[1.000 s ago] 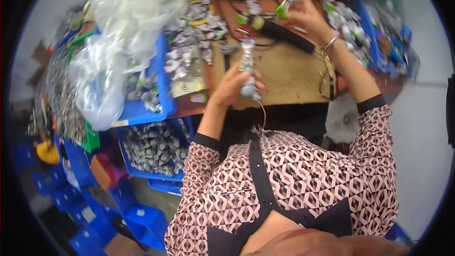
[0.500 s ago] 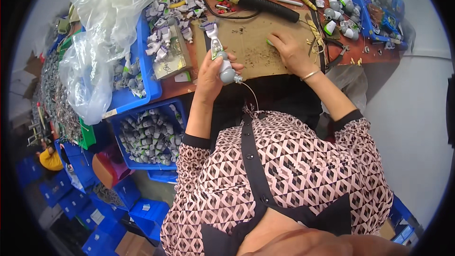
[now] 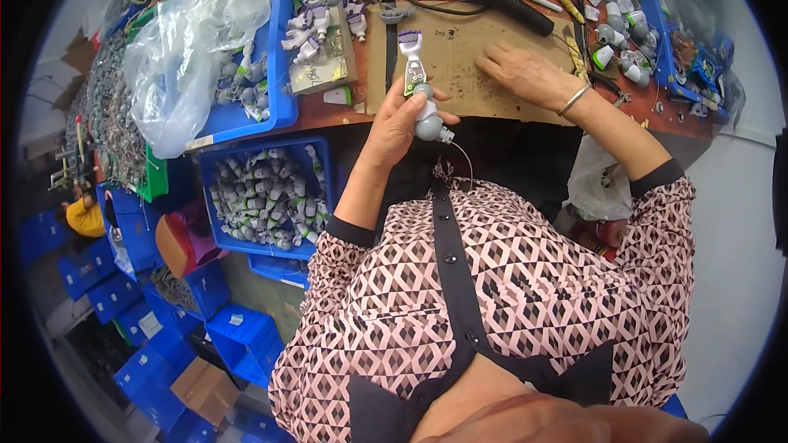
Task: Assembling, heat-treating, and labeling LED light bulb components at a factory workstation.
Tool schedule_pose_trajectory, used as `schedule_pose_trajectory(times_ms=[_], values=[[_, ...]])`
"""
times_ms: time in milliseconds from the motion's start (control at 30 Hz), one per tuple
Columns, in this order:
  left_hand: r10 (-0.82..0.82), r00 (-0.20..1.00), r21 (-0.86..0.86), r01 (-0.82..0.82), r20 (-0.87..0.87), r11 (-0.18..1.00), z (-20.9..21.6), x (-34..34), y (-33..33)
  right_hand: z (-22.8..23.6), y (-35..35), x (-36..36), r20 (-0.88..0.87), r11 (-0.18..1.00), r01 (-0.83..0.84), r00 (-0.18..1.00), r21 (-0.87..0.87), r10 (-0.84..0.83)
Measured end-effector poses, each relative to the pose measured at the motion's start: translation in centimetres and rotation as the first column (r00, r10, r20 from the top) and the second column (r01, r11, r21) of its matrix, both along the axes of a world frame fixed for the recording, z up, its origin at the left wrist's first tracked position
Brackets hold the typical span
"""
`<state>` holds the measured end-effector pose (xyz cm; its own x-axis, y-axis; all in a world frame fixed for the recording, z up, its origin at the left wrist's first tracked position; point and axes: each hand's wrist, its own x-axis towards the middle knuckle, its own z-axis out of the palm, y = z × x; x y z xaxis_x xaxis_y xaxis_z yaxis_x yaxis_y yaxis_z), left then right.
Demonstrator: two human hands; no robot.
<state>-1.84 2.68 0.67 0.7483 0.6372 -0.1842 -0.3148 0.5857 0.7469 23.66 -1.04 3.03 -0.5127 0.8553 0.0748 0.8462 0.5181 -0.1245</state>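
My left hand [image 3: 392, 125] is closed around a jointed plastic toy limb [image 3: 428, 121], held tilted above the front of the bench. It has a purple-and-white end, a green-edged middle with small holes, and grey rounded joints; a thin pale wire [image 3: 465, 156] hangs from its lower end. My right hand [image 3: 529, 75], with a bracelet on the wrist, rests palm down over the cardboard sheet [image 3: 460, 86]. Its fingers are bent together, the tips against the board; whatever lies under them is hidden.
A thick black-handled tool [image 3: 501, 4] with a cable lies at the back. White-and-purple toy parts [image 3: 316, 20] are heaped at back left, beside a small box [image 3: 324, 70]. Blue trays of parts [image 3: 275, 221] stand at left; more grey-and-white parts [image 3: 616, 29] lie at right.
The view has shifted, so the bench appears farther right. My left hand keeps hold of the toy limb. A small green piece seen at my right fingertips earlier is now out of sight.
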Motion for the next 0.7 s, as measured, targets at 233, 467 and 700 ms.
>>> schedule_pose_trajectory(times_ms=[233, 467, 700], values=[[-0.006, 0.999, 0.085, 0.010, -0.047, 0.996, 0.5, 0.0, -0.8, -0.3, -0.3, -0.1, -0.013, 0.989, 0.144, 0.989, -0.018, -0.144], [-0.025, 0.994, 0.154, 0.042, -0.110, 0.987, 0.5, -0.3, -1.6, 0.2, 0.2, -2.2, 0.093, 0.971, 0.238, 0.967, -0.007, -0.236], [-0.058, 0.986, 0.183, 0.086, -0.155, 0.979, 0.5, 0.3, -2.0, 1.0, -1.4, -5.8, -0.746, 0.737, -0.146, 0.237, -0.660, -0.622]])
